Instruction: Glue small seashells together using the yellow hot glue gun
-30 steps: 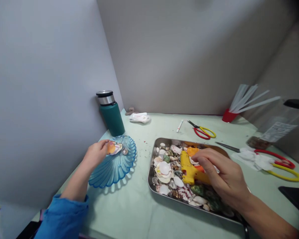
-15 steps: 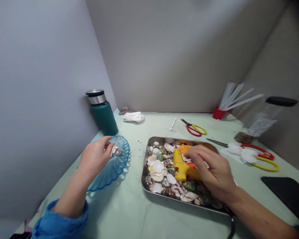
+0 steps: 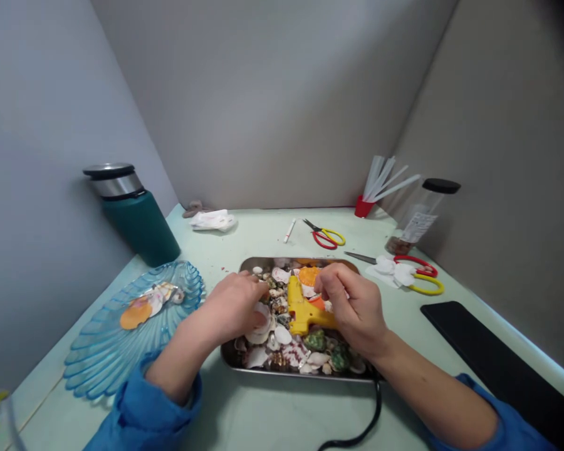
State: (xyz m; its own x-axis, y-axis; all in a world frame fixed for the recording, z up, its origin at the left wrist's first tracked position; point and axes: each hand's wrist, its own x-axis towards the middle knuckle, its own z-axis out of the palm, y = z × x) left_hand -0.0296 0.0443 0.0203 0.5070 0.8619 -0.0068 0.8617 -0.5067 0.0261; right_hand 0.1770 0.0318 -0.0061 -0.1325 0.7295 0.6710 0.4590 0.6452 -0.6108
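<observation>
My left hand (image 3: 237,305) reaches over the left part of the metal tray (image 3: 305,378), thumb and fingertips apart, close to a stack of white shells (image 3: 259,332). Above the tray's right side is my right hand (image 3: 357,307), its fingers curled in; whatever they may hold is hidden. A yellow glue gun (image 3: 301,310) lies on the seashells (image 3: 294,352), its handle passing behind my right hand. On the blue scalloped glass plate (image 3: 108,357) at left rests a cluster of joined shells (image 3: 157,299), with an orange shell (image 3: 136,313) at its near end.
A green bottle (image 3: 141,225) stands behind the plate. Further back are a white packet (image 3: 212,220), a marker (image 3: 289,230) and small scissors (image 3: 326,237). At right are larger scissors (image 3: 418,270), a jar (image 3: 416,216), a red cup (image 3: 364,207) of glue sticks and a black slab (image 3: 489,357).
My left hand has let go of the shell cluster on the plate and moved right, over the tray. My right hand stays by the glue gun, its fingers more curled. The view has turned right.
</observation>
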